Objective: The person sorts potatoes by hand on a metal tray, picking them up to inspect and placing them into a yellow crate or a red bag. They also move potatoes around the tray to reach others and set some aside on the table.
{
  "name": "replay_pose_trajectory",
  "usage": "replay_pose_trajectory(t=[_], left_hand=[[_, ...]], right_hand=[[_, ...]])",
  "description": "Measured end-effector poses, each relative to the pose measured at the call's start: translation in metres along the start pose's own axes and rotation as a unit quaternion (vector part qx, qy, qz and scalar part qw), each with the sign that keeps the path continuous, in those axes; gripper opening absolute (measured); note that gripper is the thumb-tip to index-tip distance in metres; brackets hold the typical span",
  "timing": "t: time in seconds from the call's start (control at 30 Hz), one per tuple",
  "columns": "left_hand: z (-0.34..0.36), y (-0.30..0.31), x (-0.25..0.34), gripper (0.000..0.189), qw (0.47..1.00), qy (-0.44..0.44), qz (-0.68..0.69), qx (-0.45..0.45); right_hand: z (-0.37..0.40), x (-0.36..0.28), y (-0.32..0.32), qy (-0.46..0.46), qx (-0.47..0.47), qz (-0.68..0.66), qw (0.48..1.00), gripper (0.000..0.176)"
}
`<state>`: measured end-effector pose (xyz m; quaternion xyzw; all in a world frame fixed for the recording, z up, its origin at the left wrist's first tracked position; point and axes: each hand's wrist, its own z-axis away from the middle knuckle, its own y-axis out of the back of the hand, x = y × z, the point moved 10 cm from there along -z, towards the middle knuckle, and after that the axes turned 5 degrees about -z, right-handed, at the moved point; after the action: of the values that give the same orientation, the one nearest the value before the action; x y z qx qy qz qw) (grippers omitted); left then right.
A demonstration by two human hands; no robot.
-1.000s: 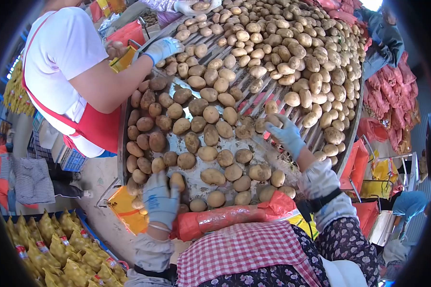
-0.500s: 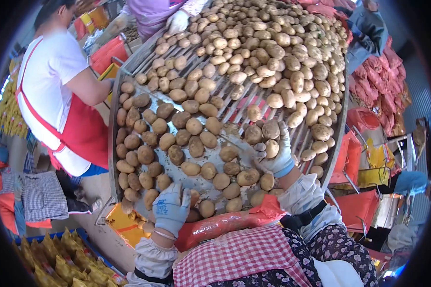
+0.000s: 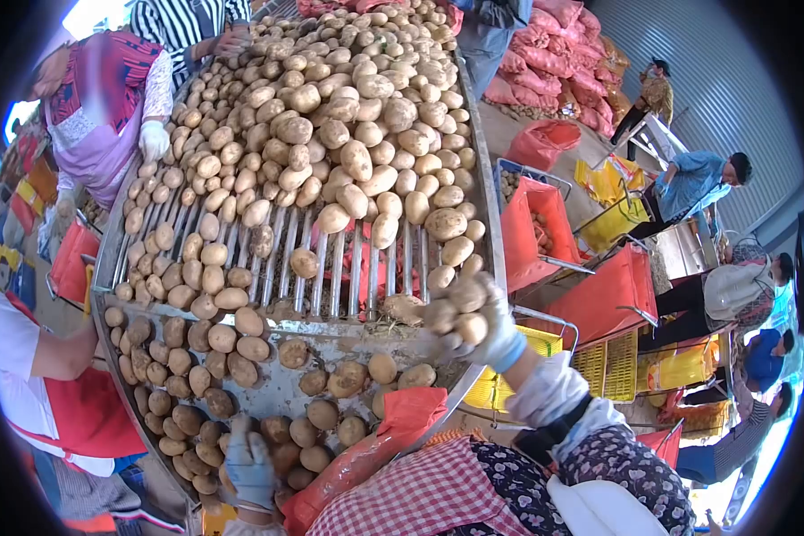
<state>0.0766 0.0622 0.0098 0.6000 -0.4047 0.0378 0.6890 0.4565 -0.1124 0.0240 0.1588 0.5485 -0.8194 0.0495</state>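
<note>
My right hand (image 3: 502, 329), in a pale blue glove, is wrapped round a few potatoes (image 3: 471, 328) at the right edge of the sorting table. Motion blurs the hand and its load. My left hand (image 3: 248, 464), gloved too, lies with fingers stretched out among potatoes (image 3: 314, 457) at the near edge. I see nothing held in it. More loose potatoes (image 3: 221, 338) cover the smooth metal tray (image 3: 286, 375) between and beyond my hands. Further up, a big heap of potatoes (image 3: 357, 161) rests on metal bars (image 3: 286, 259).
Red padding (image 3: 366, 456) lines the near edge. At right stand red sacks on frames (image 3: 603, 299) and a yellow crate (image 3: 607, 366). Stacked pink sacks (image 3: 567, 62) are behind. Co-workers stand at the left, one with a white-gloved hand (image 3: 154, 140) by the heap; other people are at right.
My view has swung to the right. My right hand has moved from the tray's middle to the table's right edge with potatoes in it. My left hand remains near the front edge.
</note>
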Motion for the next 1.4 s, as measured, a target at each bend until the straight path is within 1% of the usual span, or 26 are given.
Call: replay_pose_trajectory(t=[0.03,0.13,0.17,0.2,0.23,0.27,0.3,0.37,0.4,0.43,0.47,0.5,0.6,0.7,0.77,0.83,0.9,0.93,0.97,1.03,1.07,1.1,1.17,1.3,1.37,1.4], left_hand=[[-0.007,0.024,0.008,0.035,0.995,-0.043,0.018,0.086],[-0.069,0.055,0.017,0.040,0.977,-0.070,-0.106,0.171],[-0.092,0.059,0.011,0.041,0.963,-0.074,-0.158,0.207],[-0.116,0.056,-0.005,0.043,0.948,-0.066,-0.206,0.232],[-0.137,0.046,-0.032,0.050,0.939,-0.072,-0.221,0.255],[-0.158,0.024,-0.054,0.056,0.950,0.053,-0.272,0.143],[-0.150,0.010,-0.042,0.063,0.926,0.065,-0.341,0.151],[-0.135,-0.010,-0.010,0.079,0.953,0.043,-0.294,0.067],[-0.114,-0.013,0.020,0.079,0.950,-0.017,-0.304,0.072],[-0.093,-0.022,0.038,0.080,0.952,-0.029,-0.303,-0.001],[-0.063,-0.030,0.050,0.077,0.958,-0.094,-0.270,0.009],[-0.043,-0.031,0.042,0.077,0.958,-0.091,-0.271,0.008],[-0.010,-0.032,0.004,0.079,0.938,-0.069,-0.331,-0.071],[0.009,0.029,-0.047,0.076,0.927,0.062,-0.367,0.044],[0.046,0.057,-0.101,0.077,0.922,0.176,-0.335,0.083],[0.044,0.050,-0.077,0.080,0.950,0.155,-0.269,0.042],[0.043,0.037,-0.003,0.087,0.975,0.067,-0.210,-0.026],[0.049,0.022,-0.002,0.088,0.970,0.046,-0.235,-0.045],[0.058,0.006,-0.004,0.089,0.963,0.025,-0.259,-0.064],[0.073,0.012,-0.024,0.084,0.956,0.037,-0.287,-0.037],[0.080,0.022,-0.033,0.080,0.948,0.041,-0.316,-0.016],[0.088,0.030,-0.042,0.080,0.949,0.045,-0.313,-0.015],[0.109,0.052,-0.077,0.073,0.937,0.135,-0.322,-0.024],[0.133,0.075,-0.105,0.072,0.907,0.153,-0.391,0.000],[0.120,0.090,-0.081,0.070,0.953,0.168,-0.232,0.100],[0.096,0.086,-0.044,0.076,0.968,0.136,-0.203,0.055]], right_hand=[[0.019,-0.031,0.025,0.077,0.099,0.002,0.992,0.071],[0.046,-0.158,0.078,0.231,0.070,0.135,0.961,0.053],[0.059,-0.215,0.081,0.359,0.129,0.183,0.906,0.053],[0.055,-0.257,0.113,0.264,-0.028,0.063,0.962,0.049],[0.069,-0.276,0.099,0.315,0.135,0.365,0.866,0.048],[0.084,-0.323,0.154,0.404,0.208,0.439,0.775,0.050],[0.096,-0.365,0.195,0.487,0.274,0.502,0.661,0.052],[0.064,-0.296,0.141,0.424,0.311,0.414,0.743,0.053],[0.048,-0.255,0.105,0.393,0.331,0.364,0.777,0.053],[0.023,-0.196,0.055,0.362,0.245,0.415,0.798,0.048],[-0.003,-0.130,0.001,0.310,0.180,0.507,0.784,0.051],[-0.028,-0.102,0.008,0.314,0.086,0.711,0.623,0.044],[-0.058,0.045,-0.092,0.145,-0.118,0.873,0.450,0.064],[-0.079,0.131,-0.092,-0.070,-0.184,0.946,0.257,0.071],[-0.080,0.193,-0.065,-0.047,-0.245,0.938,0.243,0.072],[-0.075,0.219,-0.060,-0.024,-0.296,0.925,0.238,0.075],[-0.068,0.215,-0.086,-0.026,-0.302,0.859,0.412,0.079],[-0.067,0.208,-0.101,-0.043,-0.286,0.888,0.358,0.079],[-0.066,0.208,-0.100,-0.046,-0.293,0.887,0.353,0.079],[-0.067,0.206,-0.063,-0.152,-0.253,0.935,0.196,0.081],[-0.060,0.218,-0.045,-0.235,-0.255,0.919,0.187,0.079],[-0.061,0.228,-0.037,-0.237,-0.257,0.919,0.182,0.079],[-0.060,0.264,-0.062,-0.102,-0.363,0.892,0.248,0.072],[-0.054,0.311,-0.082,-0.095,-0.379,0.874,0.288,0.068],[-0.071,0.290,-0.104,-0.049,-0.331,0.819,0.466,0.056],[-0.079,0.271,-0.108,-0.003,-0.298,0.826,0.479,0.045]])
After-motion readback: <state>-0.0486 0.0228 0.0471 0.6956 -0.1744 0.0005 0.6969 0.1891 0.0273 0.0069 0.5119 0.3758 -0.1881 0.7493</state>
